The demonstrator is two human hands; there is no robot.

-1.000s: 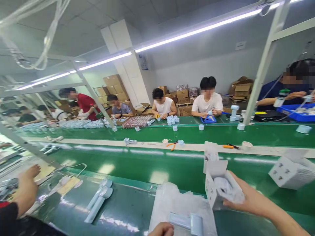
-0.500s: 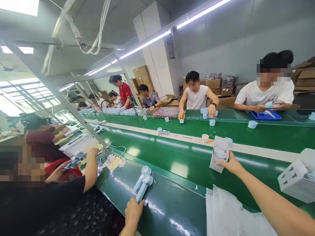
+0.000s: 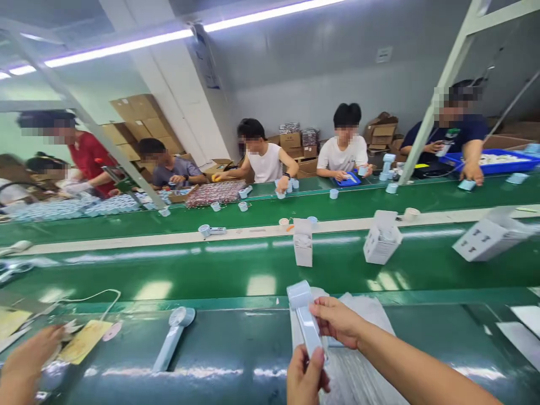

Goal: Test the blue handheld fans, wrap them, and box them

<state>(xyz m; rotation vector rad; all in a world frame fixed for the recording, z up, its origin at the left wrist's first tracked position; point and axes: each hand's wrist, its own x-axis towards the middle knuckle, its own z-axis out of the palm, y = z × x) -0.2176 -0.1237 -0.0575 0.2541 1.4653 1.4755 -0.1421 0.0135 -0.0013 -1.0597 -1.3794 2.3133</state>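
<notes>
A light blue handheld fan [image 3: 309, 326] is held between both my hands, its round head pointing up and slightly left. My left hand [image 3: 307, 374] is closed round the lower end of the handle. Just below the fan head, my right hand [image 3: 340, 322] grips the neck from the right side. Beneath them lies a stack of clear plastic bags [image 3: 358, 371], partly covered by my hands and arm. A second light blue fan [image 3: 172, 337] rests on the dark green bench to the left.
Open white boxes with wrapped contents stand on the green belt: a narrow box [image 3: 303, 250], a middle box [image 3: 381, 242] and a larger box [image 3: 485, 239]. A co-worker's hand [image 3: 31, 351] is at the lower left, near a yellow card [image 3: 86, 341]. Several co-workers sit across the belt.
My left hand has lifted one fan from the bench and brought it over the bags. My right hand has let go of the white box and now grips the fan. The view has swung right.
</notes>
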